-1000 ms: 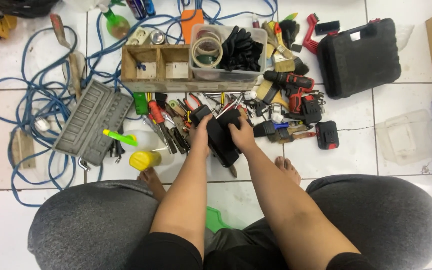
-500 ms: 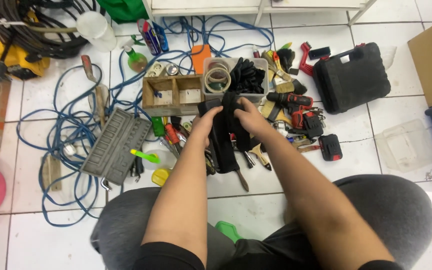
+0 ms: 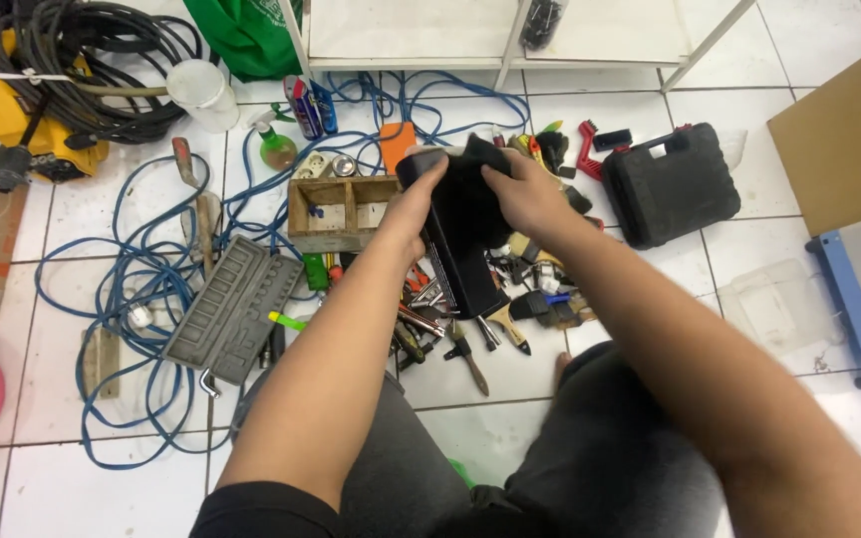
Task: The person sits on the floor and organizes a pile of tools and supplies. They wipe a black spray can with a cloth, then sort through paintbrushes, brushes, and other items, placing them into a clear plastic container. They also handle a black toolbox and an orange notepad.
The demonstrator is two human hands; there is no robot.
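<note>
I sit on a white tiled floor with both arms stretched forward. My left hand (image 3: 414,204) and my right hand (image 3: 521,189) together hold a black cloth pouch (image 3: 467,234) lifted above a heap of hand tools (image 3: 470,319). The left hand grips the pouch's upper left edge, while the right hand presses on its upper right side. The pouch hangs down between my wrists, and its lower end covers part of the tools.
A wooden divided box (image 3: 336,211) and a grey socket tray (image 3: 234,309) lie left of the pouch among blue cable (image 3: 122,289). A black tool case (image 3: 670,184) sits on the right. A white shelf frame (image 3: 510,40) stands ahead.
Both hands have raised the black pouch off the tool heap and moved it forward. My head has tilted up, so the shelf and yellow machine have come into view.
</note>
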